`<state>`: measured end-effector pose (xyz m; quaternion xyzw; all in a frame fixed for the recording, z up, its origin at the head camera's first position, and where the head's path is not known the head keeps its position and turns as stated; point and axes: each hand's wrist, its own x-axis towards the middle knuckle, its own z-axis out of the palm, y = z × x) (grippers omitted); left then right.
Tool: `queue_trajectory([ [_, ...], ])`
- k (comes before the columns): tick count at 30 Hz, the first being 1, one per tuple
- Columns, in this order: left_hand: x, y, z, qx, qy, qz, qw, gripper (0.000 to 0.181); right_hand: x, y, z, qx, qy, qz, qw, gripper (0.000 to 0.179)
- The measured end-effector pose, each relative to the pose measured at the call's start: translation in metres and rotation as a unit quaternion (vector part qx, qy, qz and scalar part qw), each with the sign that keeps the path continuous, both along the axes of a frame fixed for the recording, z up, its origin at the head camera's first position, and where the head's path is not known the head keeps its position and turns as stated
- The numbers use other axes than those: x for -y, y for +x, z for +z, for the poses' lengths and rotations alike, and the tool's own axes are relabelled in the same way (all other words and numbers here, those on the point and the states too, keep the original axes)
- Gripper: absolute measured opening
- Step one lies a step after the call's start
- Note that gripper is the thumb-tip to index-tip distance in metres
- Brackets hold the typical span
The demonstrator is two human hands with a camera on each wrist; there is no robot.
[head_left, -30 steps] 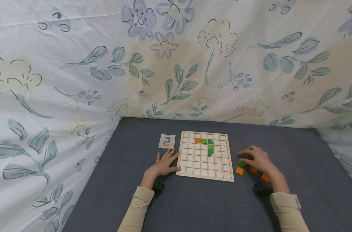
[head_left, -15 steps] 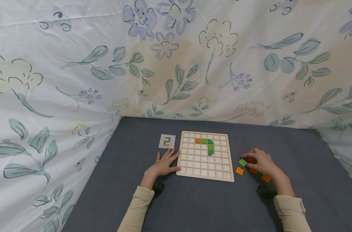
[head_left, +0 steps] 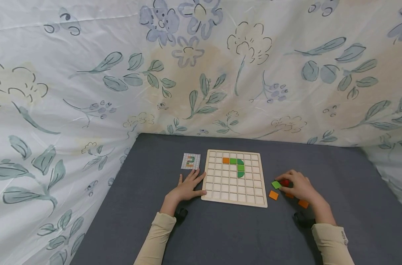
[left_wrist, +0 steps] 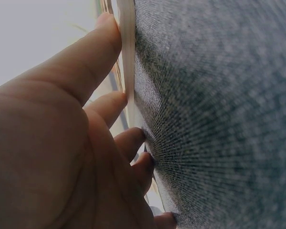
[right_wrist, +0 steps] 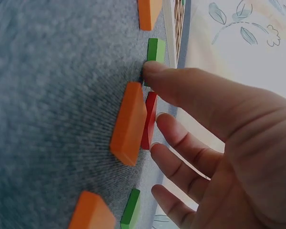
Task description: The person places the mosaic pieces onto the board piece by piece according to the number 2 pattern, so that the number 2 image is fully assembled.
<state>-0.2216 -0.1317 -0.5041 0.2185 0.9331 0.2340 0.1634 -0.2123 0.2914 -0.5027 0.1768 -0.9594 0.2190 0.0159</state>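
My left hand (head_left: 185, 188) lies with fingers spread at the left edge of a wooden grid board (head_left: 233, 189). Its thumb and index finger touch the board's rim, as the left wrist view (left_wrist: 100, 62) also shows. On the board sit an orange square, green squares (head_left: 240, 168) and rounded green pieces (head_left: 241, 174). To the board's right, my right hand (head_left: 298, 184) pinches a light green tile (head_left: 275, 184) between thumb and index finger; the index finger is hidden in the right wrist view. Under the palm lies a red piece (right_wrist: 149, 121), near an orange tile (right_wrist: 129, 125).
A small pattern card (head_left: 190, 161) lies left of the board. Orange tiles (head_left: 273, 195) rest around the right hand, one (head_left: 303, 203) near the wrist. Another green piece (right_wrist: 131, 210) shows low in the right wrist view. Floral cloth (head_left: 201, 92) hangs behind the dark table.
My right hand moved slightly rightward and lower, uncovering the red piece, and its fingers came to the light green tile. The tile has turned and shifted slightly left. My left hand stays put.
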Motion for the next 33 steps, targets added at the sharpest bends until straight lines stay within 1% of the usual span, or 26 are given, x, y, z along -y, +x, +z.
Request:
queue_trajectory([
  [6, 0.001, 0.000, 0.001, -0.002, 0.002, -0.002, 1.0000, 0.072, 0.002, -0.003, -0.001, -0.008, -0.001, -0.002, 1.0000, 0.026],
  [13, 0.001, 0.000, 0.002, 0.000, 0.001, -0.002, 1.0000, 0.073, 0.006, -0.007, -0.003, -0.018, 0.012, -0.025, 0.9994, 0.025],
  [18, 0.001, 0.000, 0.004, 0.001, 0.000, -0.001, 1.0000, 0.073, 0.015, -0.012, -0.001, -0.015, 0.005, -0.033, 0.9993, 0.026],
  [25, 0.001, 0.000, 0.004, 0.000, -0.001, -0.001, 1.0000, 0.073, 0.031, -0.016, 0.006, -0.022, -0.005, -0.023, 0.9995, 0.025],
  [33, 0.001, 0.001, 0.002, 0.003, 0.000, -0.001, 1.0000, 0.073, 0.052, -0.020, 0.005, -0.038, -0.013, -0.013, 0.9991, 0.026],
])
